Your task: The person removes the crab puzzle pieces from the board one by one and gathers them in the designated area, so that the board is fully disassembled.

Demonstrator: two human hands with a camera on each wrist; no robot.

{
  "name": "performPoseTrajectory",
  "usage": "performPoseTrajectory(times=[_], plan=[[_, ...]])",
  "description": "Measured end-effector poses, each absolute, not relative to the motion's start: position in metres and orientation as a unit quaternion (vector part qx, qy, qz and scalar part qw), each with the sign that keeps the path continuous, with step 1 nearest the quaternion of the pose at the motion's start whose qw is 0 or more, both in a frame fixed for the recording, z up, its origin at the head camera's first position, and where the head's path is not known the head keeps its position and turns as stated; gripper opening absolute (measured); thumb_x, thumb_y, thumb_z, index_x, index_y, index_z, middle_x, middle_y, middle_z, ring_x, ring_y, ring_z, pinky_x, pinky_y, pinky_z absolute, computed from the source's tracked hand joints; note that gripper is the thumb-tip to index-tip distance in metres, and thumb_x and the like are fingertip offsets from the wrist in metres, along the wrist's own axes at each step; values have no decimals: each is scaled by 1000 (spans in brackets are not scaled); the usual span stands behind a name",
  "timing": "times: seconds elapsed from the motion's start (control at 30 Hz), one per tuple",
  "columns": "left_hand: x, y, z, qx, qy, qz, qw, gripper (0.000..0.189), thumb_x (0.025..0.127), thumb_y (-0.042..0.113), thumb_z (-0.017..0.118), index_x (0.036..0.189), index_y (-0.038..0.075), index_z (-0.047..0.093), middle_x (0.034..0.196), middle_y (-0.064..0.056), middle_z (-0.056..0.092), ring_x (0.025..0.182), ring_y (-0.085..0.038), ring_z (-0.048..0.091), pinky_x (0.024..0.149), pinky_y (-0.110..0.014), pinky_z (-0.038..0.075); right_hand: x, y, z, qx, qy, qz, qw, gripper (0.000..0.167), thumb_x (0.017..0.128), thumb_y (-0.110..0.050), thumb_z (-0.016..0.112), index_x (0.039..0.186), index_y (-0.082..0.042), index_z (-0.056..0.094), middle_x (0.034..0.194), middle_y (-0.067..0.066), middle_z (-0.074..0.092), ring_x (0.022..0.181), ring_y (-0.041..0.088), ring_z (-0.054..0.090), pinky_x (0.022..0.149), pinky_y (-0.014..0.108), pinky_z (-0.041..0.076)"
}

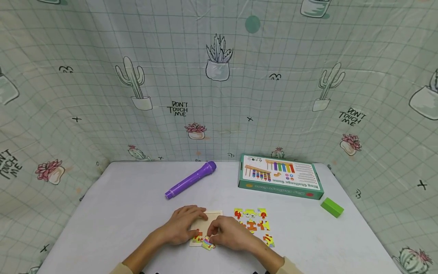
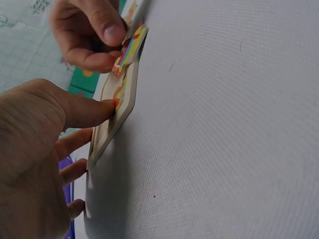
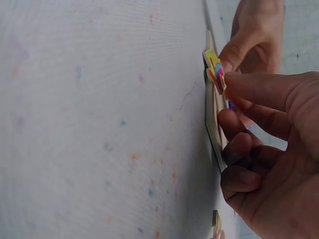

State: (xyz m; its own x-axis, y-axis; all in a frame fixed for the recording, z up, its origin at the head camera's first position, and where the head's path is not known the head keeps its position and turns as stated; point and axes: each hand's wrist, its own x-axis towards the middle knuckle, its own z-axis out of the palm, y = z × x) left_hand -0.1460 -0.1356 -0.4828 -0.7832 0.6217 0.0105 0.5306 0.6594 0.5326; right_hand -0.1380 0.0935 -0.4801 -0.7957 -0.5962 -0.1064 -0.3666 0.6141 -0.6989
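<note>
A small wooden puzzle tray lies near the table's front edge, with one red and yellow puzzle piece in its near-left corner. My left hand rests over the tray's left side, its thumb pressing that piece and its other fingers spread along the rim. Between thumb and fingers, my right hand pinches a striped puzzle piece. In the left wrist view this striped piece is tilted over the tray's near edge. Part of the tray is hidden under both hands.
Several loose puzzle pieces lie in rows right of the tray, partly behind my right forearm. A purple toy microphone lies farther back. At the back right are a green-edged game box and a green block.
</note>
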Motion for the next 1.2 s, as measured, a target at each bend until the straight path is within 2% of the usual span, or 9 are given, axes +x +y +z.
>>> performPoseTrajectory(times=[0.23, 0.43, 0.6, 0.73, 0.87, 1.2], plan=[[-146, -135, -481, 320, 906, 263, 89, 35, 91, 14, 71, 124, 18, 61, 150, -7, 49, 141, -37, 38, 107, -72, 26, -136, 94, -478, -265, 893, -317, 176, 13, 79, -24, 85, 86, -24, 74, 82, -12, 57, 73, 1, 49, 66, 20, 43], [-145, -136, -481, 320, 905, 265, 89, 34, 91, 16, 71, 124, 19, 62, 151, -7, 49, 141, -37, 37, 108, -72, 25, -135, 94, -477, -278, 888, -322, 175, 13, 83, -22, 82, 82, -25, 70, 79, -15, 58, 70, 0, 50, 63, 19, 43], [-145, -136, -481, 316, 904, 269, 98, 33, 93, 16, 69, 124, 20, 61, 152, -6, 48, 143, -38, 35, 109, -72, 23, -138, 102, -471, -269, 865, -379, 188, 10, 86, -16, 77, 85, -21, 69, 73, -14, 61, 66, 0, 53, 61, 19, 45], [-145, -136, -481, 315, 905, 269, 99, 33, 93, 16, 69, 125, 21, 61, 152, -6, 47, 143, -37, 35, 109, -72, 23, -144, 119, -464, -263, 862, -392, 186, 6, 88, -15, 75, 87, -19, 71, 74, -12, 63, 66, 2, 54, 60, 20, 44], [-145, -136, -482, 315, 905, 267, 100, 33, 93, 16, 69, 125, 21, 61, 152, -6, 47, 143, -37, 35, 109, -72, 23, -149, 143, -458, -259, 868, -379, 188, 9, 89, -13, 73, 88, -21, 73, 78, -13, 67, 68, 3, 55, 62, 21, 45], [-146, -135, -480, 315, 903, 272, 106, 33, 93, 16, 69, 125, 21, 63, 152, -7, 47, 143, -37, 35, 109, -73, 21, -147, 200, -457, -238, 883, -340, 221, 6, 91, -20, 75, 85, -20, 74, 77, -11, 66, 67, 6, 53, 58, 23, 44]])
